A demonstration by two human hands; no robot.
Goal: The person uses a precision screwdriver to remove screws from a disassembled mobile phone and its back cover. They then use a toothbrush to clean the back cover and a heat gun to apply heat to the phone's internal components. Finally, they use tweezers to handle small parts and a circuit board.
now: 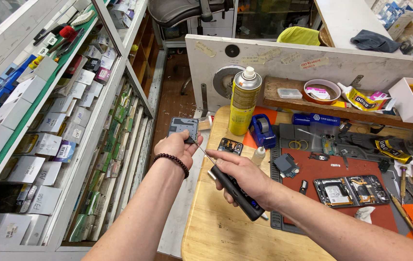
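My left hand [176,145] grips a flat grey metal phone plate [183,127] above the fingers. My right hand [239,175] clasps a black cylindrical electric screwdriver [238,192], its thin bit touching the plate's lower edge.

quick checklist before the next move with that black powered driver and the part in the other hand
1. Right hand grips black driver firmly: ok.
2. Driver bit meets the grey part: ok; exact spot cannot tell.
3. Left hand holds the part securely: ok.
4. Part supported from below: not ok, it is held beyond the table edge.
5. Opened phone lies clear of both hands: ok.
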